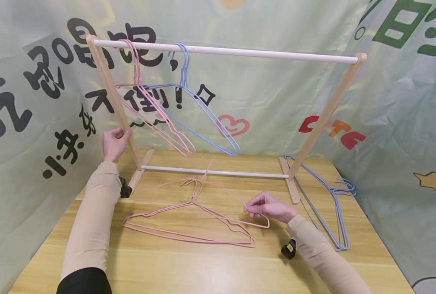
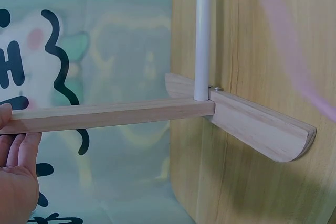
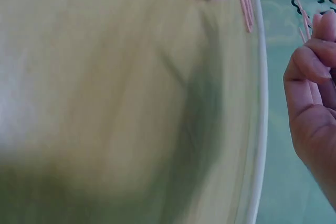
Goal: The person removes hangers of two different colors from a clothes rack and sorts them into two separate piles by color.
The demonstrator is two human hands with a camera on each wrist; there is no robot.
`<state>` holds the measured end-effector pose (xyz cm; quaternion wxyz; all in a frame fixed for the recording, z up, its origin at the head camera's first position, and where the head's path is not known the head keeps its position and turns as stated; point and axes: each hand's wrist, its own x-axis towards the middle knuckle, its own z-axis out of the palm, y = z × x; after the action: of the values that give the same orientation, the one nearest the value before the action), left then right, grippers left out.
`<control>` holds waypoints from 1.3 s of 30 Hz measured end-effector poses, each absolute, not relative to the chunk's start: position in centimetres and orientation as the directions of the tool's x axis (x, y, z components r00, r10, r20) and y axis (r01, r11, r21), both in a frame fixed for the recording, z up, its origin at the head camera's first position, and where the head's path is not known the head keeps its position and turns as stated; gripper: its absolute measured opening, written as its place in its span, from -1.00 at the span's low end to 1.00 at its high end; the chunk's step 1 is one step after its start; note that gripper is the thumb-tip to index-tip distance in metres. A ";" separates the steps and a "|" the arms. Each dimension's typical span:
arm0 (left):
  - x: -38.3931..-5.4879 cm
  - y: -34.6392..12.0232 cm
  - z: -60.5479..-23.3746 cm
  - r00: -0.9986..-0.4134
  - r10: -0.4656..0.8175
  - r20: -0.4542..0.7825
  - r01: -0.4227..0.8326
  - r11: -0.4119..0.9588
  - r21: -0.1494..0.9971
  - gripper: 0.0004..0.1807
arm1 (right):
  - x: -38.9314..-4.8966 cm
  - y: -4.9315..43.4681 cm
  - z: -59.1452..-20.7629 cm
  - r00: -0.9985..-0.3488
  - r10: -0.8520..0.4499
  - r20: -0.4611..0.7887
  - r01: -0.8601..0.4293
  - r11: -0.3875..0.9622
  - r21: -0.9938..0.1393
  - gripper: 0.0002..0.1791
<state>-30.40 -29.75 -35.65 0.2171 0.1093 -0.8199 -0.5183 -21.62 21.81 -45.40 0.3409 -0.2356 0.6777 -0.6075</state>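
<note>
My left hand (image 1: 115, 143) grips the left wooden post (image 1: 111, 87) of a clothes rack, thumb on one side and fingers on the other in the left wrist view. Low over the table, my right hand (image 1: 271, 207) pinches a thin pink clothes hanger (image 1: 268, 223) by one shoulder, its hook pointing towards the rack. Below and left of that hanger, more pink hangers (image 1: 188, 241) lie stacked on the table. From the rack's white top rod (image 1: 240, 52) hang pink hangers (image 1: 137, 73) at the left end, with blue hangers (image 1: 183, 73) to their right.
Several blue hangers (image 1: 338, 212) lie at the right, beside the rack's right foot (image 1: 290, 183). A white lower rod (image 1: 214, 172) joins the two feet close above the wooden table (image 1: 159, 269). Printed cloth (image 1: 269, 94) hangs behind and at both sides.
</note>
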 end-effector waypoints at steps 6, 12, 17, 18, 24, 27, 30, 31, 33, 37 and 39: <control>-30.5 -29.9 -35.8 -0.883 -0.407 0.233 0.037 0.435 0.900 -0.56 | -21.3 20.4 -46.4 -0.586 -0.790 -0.179 0.075 0.167 -0.983 -0.60; -30.5 -29.9 -35.9 -0.884 -0.408 0.230 0.032 0.437 0.899 -0.56 | -21.0 19.2 -47.1 -0.550 -0.816 -0.178 0.042 0.185 -0.982 -0.66; -30.3 -29.8 -35.8 -0.885 -0.407 0.228 0.030 0.436 0.899 -0.56 | -20.7 18.7 -47.4 -0.550 -0.818 -0.167 0.027 0.182 -0.983 -0.69; -30.3 -29.8 -35.8 -0.885 -0.407 0.227 0.030 0.436 0.899 -0.55 | -20.7 18.6 -47.4 -0.554 -0.815 -0.170 0.029 0.185 -0.982 -0.70; -30.5 -29.7 -35.8 -0.886 -0.409 0.219 0.024 0.432 0.902 -0.55 | -20.5 18.5 -46.8 -0.616 -0.763 -0.193 -0.077 0.302 -0.950 -0.74; -30.6 -29.7 -35.8 -0.886 -0.410 0.215 0.019 0.432 0.902 -0.55 | -20.5 18.4 -46.0 -0.676 -0.712 -0.191 -0.171 0.403 -0.899 -0.76; -30.5 -29.6 -35.7 -0.887 -0.409 0.214 0.021 0.427 0.904 -0.55 | -20.9 18.5 -44.7 -0.734 -0.661 -0.154 -0.230 0.457 -0.859 -0.74; -30.5 -29.6 -35.6 -0.888 -0.407 0.214 0.024 0.424 0.906 -0.55 | -21.2 18.6 -44.2 -0.748 -0.651 -0.130 -0.248 0.455 -0.855 -0.72; -30.4 -29.6 -35.6 -0.889 -0.403 0.216 0.029 0.421 0.907 -0.54 | -21.9 18.7 -43.0 -0.781 -0.619 -0.087 -0.258 0.446 -0.857 -0.70; -30.3 -29.6 -35.6 -0.884 -0.405 0.231 0.041 0.426 0.904 -0.56 | -23.6 18.8 -39.4 -0.850 -0.526 0.018 -0.261 0.391 -0.882 -0.67; -30.2 -29.6 -35.6 -0.880 -0.409 0.240 0.046 0.430 0.901 -0.57 | -24.4 18.6 -37.2 -0.881 -0.468 0.067 -0.253 0.348 -0.903 -0.67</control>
<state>-30.25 -29.63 -35.60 0.2179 0.1112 -0.8171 -0.5220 -24.43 18.56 -37.22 0.1019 -0.2213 0.8146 -0.5264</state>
